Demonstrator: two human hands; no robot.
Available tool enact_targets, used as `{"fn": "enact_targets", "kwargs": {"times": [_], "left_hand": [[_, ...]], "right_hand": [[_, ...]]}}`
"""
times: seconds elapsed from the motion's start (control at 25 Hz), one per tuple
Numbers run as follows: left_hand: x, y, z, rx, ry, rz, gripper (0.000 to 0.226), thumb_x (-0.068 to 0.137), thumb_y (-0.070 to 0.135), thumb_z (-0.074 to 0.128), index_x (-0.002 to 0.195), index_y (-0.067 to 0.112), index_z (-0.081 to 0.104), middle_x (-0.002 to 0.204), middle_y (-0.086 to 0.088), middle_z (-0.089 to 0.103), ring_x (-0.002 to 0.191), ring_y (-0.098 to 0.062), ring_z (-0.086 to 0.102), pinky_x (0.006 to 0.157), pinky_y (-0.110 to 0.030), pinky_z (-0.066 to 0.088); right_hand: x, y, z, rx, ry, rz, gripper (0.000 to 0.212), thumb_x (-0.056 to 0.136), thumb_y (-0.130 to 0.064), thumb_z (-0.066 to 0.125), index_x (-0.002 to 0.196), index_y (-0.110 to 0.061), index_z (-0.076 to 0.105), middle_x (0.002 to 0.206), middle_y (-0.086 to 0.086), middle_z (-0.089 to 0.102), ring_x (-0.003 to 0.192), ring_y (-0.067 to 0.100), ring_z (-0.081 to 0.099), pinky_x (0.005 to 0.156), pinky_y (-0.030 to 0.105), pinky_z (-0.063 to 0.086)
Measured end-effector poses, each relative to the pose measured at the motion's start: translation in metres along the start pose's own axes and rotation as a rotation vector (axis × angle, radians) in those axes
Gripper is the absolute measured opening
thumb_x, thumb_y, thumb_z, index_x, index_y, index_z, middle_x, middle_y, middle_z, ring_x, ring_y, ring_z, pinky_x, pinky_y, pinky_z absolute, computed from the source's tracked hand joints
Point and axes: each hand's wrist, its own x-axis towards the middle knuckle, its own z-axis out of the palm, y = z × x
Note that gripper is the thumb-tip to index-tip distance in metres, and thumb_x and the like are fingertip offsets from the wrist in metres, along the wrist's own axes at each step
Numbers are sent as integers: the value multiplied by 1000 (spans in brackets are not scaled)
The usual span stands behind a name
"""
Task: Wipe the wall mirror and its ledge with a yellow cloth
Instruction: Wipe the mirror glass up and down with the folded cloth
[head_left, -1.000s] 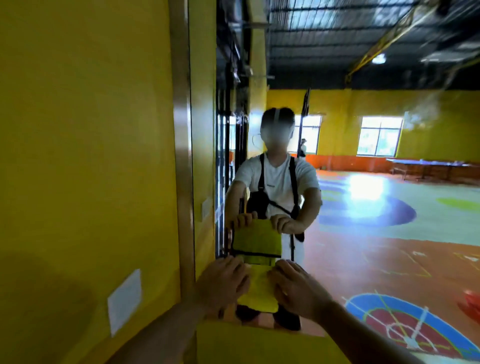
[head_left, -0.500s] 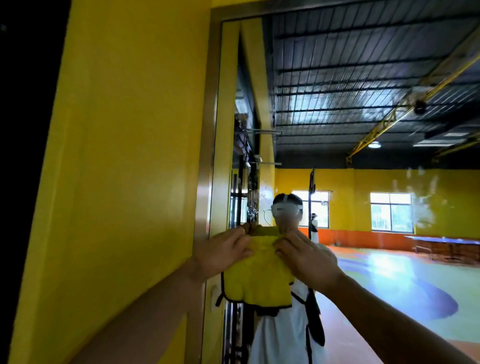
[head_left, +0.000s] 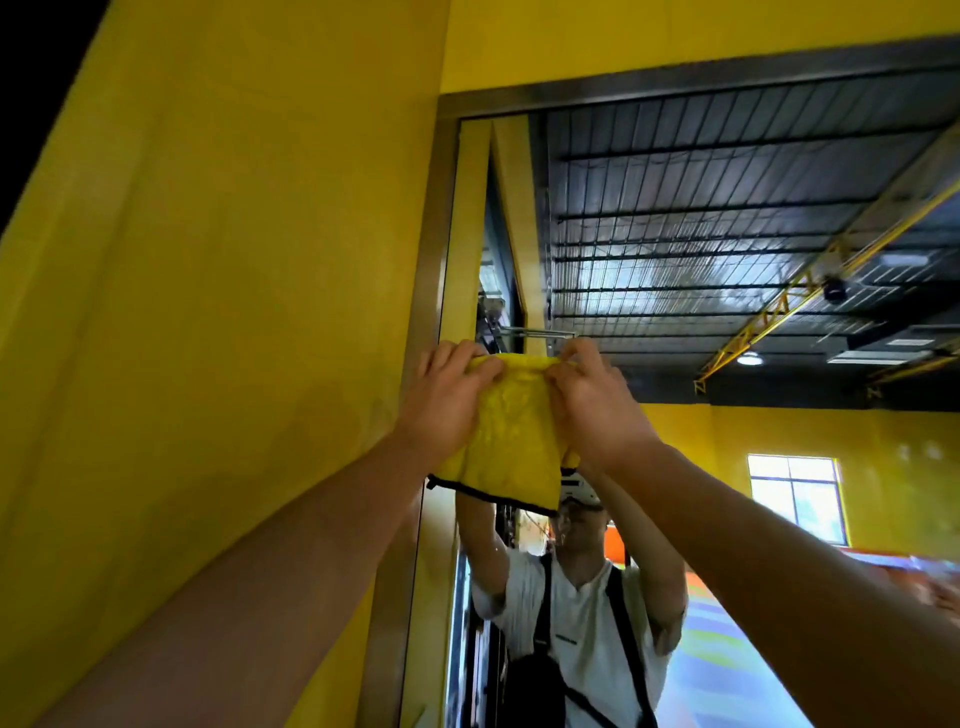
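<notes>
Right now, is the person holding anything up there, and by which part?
Yes: the yellow cloth. The left hand and right hand each grip its top edge, one near each upper corner, against the mirror.

We face a plain yellow wall that fills the left side and runs on overhead. Beyond it we see a large hall: a dark ribbed metal ceiling with thin cross bars, and a yellow lattice truss slanting across it, a dark fixture hung on its underside. One round lamp glows near the truss's lower end. The far wall is yellow too, with a bright paned window in it. Below lies a glossy floor painted in coloured patches, blurred here.
</notes>
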Motion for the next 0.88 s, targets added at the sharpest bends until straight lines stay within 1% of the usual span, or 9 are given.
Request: {"fn": "enact_targets", "kwargs": {"times": [0.12,0.24,0.36,0.44,0.52,0.6,0.72,0.8,0.88], "left_hand": [[39,-16,12,52,-9,-156,43,93,15,53,132,31,60,143,-5,44,132,-31,38,107,-40,30],[53,-22,28,121,8,-300,39,99,30,55,138,37,55,148,-5,32,134,-29,25,112,-39,24],[38,-23,50,102,-36,-233,54,101,32,57,153,29,42,151,-6,35,132,-28,23,107,-39,30],[21,-28,66,52,44,-132,55,98,29,58,151,16,47,148,-13,47,133,-30,36,107,-45,44],[13,-32,83,-44,153,-141,47,101,28,49,142,7,56,143,-16,53,132,-32,45,107,-48,47],[15,-24,86,-157,185,-208,47,105,34,38,140,7,56,149,-15,48,140,-33,43,114,-49,40],[31,-21,87,-245,213,-281,50,107,40,32,142,10,52,160,-11,38,150,-30,32,121,-51,32],[33,-30,95,-172,164,-240,57,108,42,24,157,15,36,170,-7,21,158,-24,12,128,-46,18],[31,-41,102,-70,117,-167,60,109,44,17,164,21,16,173,-3,5,159,-17,-5,130,-44,5]], "right_hand": [[59,-3,10,21,12,69,20,103,-15,49,115,-14,64,134,8,45,117,26,45,101,47,44],[82,-3,29,-253,-84,59,31,102,-23,51,128,-10,62,147,14,39,134,35,38,115,48,33],[71,0,48,-508,-69,-5,52,105,-47,41,135,-9,62,164,18,26,150,39,22,122,54,9],[61,1,62,-614,-55,-115,46,104,-38,46,133,-8,65,164,21,29,152,40,24,124,56,4],[58,5,78,-599,-49,-163,52,104,-31,42,148,-3,49,163,23,31,153,40,23,127,55,6],[62,8,85,-507,-24,-128,62,107,-37,21,158,-3,30,165,23,23,156,40,14,127,55,6],[71,9,87,-421,13,-78,73,101,-52,-8,163,-14,4,170,15,-3,157,33,-13,128,52,-2],[73,10,90,-410,9,-59,74,99,-57,-13,162,-19,-8,169,11,-16,154,29,-24,127,50,-8],[74,10,94,-408,32,-42,73,99,-61,-9,162,-22,-10,169,8,-18,154,28,-25,127,49,-10]]}}
